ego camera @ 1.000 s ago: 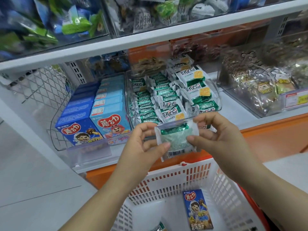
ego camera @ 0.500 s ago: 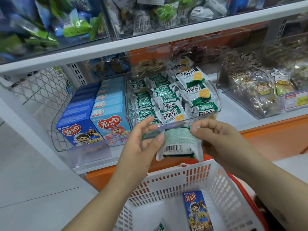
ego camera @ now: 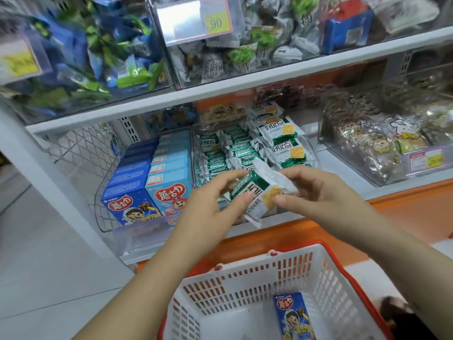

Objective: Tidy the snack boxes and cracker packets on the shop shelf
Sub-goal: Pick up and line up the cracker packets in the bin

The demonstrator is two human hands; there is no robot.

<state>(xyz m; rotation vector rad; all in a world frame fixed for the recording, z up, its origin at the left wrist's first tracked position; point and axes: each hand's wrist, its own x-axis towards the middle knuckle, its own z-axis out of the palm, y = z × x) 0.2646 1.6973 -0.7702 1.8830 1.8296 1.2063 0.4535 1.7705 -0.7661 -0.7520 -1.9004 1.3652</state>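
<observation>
A green and white cracker packet point(ego camera: 259, 192) is held tilted, printed face up, in front of the lower shelf. My left hand point(ego camera: 210, 207) pinches its left end and my right hand point(ego camera: 316, 190) pinches its right side. Just behind it stands a clear bin point(ego camera: 315, 149) with several rows of the same cracker packets point(ego camera: 282, 153). To the left, dark blue snack boxes point(ego camera: 130, 207) and light blue snack boxes point(ego camera: 169, 192) stand in two rows. One more dark blue snack box point(ego camera: 295, 316) lies in the white basket point(ego camera: 247, 268) below my hands.
A wire divider point(ego camera: 81, 153) closes the shelf's left end. A clear bin of bagged sweets point(ego camera: 375, 143) sits at the right with a price label point(ego camera: 426, 160). The upper shelf point(ego camera: 220, 87) carries bins of wrapped snacks and a price tag point(ego camera: 196, 19). Grey floor lies at the left.
The packet has been turned over from barcode side to printed face and lifted closer to the cracker bin. Both hands moved up and forward with it.
</observation>
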